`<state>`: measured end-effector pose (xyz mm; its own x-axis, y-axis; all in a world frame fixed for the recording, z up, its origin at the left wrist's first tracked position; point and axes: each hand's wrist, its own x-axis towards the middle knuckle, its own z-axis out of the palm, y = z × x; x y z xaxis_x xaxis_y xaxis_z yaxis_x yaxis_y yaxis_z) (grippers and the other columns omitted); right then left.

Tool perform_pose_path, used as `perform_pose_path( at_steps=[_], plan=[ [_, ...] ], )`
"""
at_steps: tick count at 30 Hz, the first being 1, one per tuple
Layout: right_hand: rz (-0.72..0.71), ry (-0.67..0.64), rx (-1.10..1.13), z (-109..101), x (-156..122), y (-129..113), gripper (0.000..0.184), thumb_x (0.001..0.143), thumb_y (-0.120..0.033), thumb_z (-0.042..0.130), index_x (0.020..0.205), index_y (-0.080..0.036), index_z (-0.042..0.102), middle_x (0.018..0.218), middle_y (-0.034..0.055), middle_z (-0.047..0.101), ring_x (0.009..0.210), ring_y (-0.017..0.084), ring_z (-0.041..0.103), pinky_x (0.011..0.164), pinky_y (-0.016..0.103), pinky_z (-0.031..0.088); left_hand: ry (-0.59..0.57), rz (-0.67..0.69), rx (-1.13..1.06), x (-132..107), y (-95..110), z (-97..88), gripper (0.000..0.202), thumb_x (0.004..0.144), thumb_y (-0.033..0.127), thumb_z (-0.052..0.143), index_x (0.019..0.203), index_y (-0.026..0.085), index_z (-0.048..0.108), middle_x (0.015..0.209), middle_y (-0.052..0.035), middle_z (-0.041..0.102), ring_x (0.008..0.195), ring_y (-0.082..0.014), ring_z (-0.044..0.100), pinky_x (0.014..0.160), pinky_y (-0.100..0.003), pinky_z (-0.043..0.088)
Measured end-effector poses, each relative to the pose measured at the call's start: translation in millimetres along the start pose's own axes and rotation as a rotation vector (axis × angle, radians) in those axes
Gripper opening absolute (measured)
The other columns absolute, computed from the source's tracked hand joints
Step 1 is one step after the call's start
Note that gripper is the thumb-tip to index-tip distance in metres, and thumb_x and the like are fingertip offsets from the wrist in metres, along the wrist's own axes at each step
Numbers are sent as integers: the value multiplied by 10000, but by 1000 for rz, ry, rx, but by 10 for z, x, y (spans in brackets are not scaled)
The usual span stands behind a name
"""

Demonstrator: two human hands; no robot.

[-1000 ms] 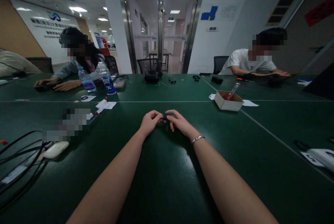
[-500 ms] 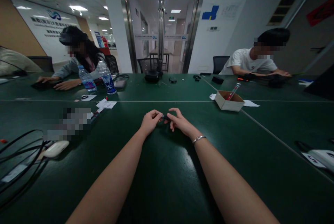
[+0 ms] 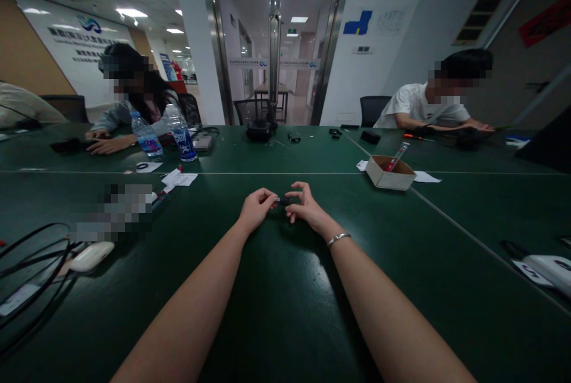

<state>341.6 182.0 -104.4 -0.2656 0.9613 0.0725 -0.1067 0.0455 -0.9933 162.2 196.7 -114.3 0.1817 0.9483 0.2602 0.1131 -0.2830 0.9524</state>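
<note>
Above the green table (image 3: pixel 285 288), a small dark stick-like object (image 3: pixel 283 201) lies roughly level between my hands. My left hand (image 3: pixel 257 207) is closed in a pinch on its left end. The object is too small to tell its kind. Close by its right end is my right hand (image 3: pixel 307 209), with the index finger raised and the fingers apart. Whether the right fingertips touch the object I cannot tell. A silver bracelet (image 3: pixel 339 238) circles my right wrist.
To the right stands an open cardboard box (image 3: pixel 390 179) holding a red-and-clear tube (image 3: pixel 398 157). Two plastic bottles (image 3: pixel 182 136) stand back left, near papers (image 3: pixel 179 178). Black cables (image 3: pixel 35 261) and a white mouse-like device (image 3: pixel 92 256) lie at left. Two people sit across the table.
My right fingers have loosened and spread from the dark object, baring more of its right end. My left hand keeps its pinch in nearly the same place.
</note>
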Motion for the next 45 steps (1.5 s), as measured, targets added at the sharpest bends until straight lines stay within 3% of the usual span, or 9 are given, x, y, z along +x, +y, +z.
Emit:
perform_pose_path(
  at_steps=[4, 8, 13, 22, 26, 28, 31, 35, 45],
  plan=[
    [35, -16, 1, -5, 0, 5, 533, 699, -323, 686, 1089, -255, 329, 848, -43, 529, 430, 79, 546, 372, 197, 467, -12, 10, 4, 15, -45, 1, 245, 787, 393, 609, 829, 153, 626, 757, -44, 651, 718, -166, 615, 674, -276, 464],
    [-28, -3, -23, -8, -8, 1, 690, 582, -200, 757, 1109, -286, 319, 969, -30, 520, 505, 84, 588, 413, 200, 496, 1, 8, 16, 22, -61, 7, 247, 785, 398, 611, 809, 153, 621, 718, -36, 640, 693, -162, 609, 662, -271, 454],
    [-1, -42, -10, -7, 0, 26, 506, 723, -347, 688, 1096, -244, 361, 772, -59, 523, 447, 90, 551, 387, 196, 465, -4, 0, 10, 16, -44, 7, 263, 784, 416, 605, 816, 155, 620, 727, -33, 641, 698, -161, 607, 666, -270, 453],
    [-74, -84, -81, -19, -4, 27, 396, 694, -230, 699, 1040, -207, 510, 824, -31, 556, 478, 62, 522, 412, 183, 441, 13, -87, 270, -37, 53, 4, 398, 859, 525, 468, 690, 189, 596, 607, -18, 586, 564, -154, 525, 568, -269, 379],
    [-78, -71, -77, -13, -2, 33, 374, 691, -225, 697, 1026, -199, 531, 789, -35, 552, 481, 66, 512, 412, 185, 431, -7, -7, 192, -58, 53, 8, 260, 833, 413, 556, 991, 220, 628, 830, -24, 644, 719, -162, 581, 656, -261, 420],
    [-70, -75, -86, -8, -1, 35, 369, 689, -219, 696, 1023, -197, 541, 794, -31, 557, 487, 65, 511, 416, 184, 430, -53, 6, 146, -55, 26, 6, 278, 835, 364, 548, 1071, 227, 601, 805, -11, 629, 706, -153, 576, 657, -256, 424],
    [-56, -85, -110, 0, 0, 35, 351, 683, -208, 693, 1007, -188, 557, 808, -22, 565, 496, 62, 512, 424, 180, 430, -88, -22, 177, -47, -8, 1, 286, 885, 407, 455, 1026, 220, 618, 667, 7, 574, 608, -146, 533, 590, -252, 399],
    [-53, -85, -103, 2, 1, 36, 339, 683, -208, 693, 996, -187, 567, 793, -21, 569, 490, 62, 500, 426, 184, 430, -95, 32, 202, -46, -13, 1, 263, 859, 358, 493, 1047, 228, 622, 755, 0, 606, 672, -143, 549, 614, -245, 406],
    [-40, -89, -104, -11, 18, 71, 334, 677, -207, 703, 991, -187, 591, 800, -12, 592, 503, 67, 508, 430, 183, 436, -143, 8, 238, -57, 14, -1, 273, 864, 368, 470, 1025, 223, 638, 719, 0, 597, 652, -151, 542, 600, -251, 400]
  ],
)
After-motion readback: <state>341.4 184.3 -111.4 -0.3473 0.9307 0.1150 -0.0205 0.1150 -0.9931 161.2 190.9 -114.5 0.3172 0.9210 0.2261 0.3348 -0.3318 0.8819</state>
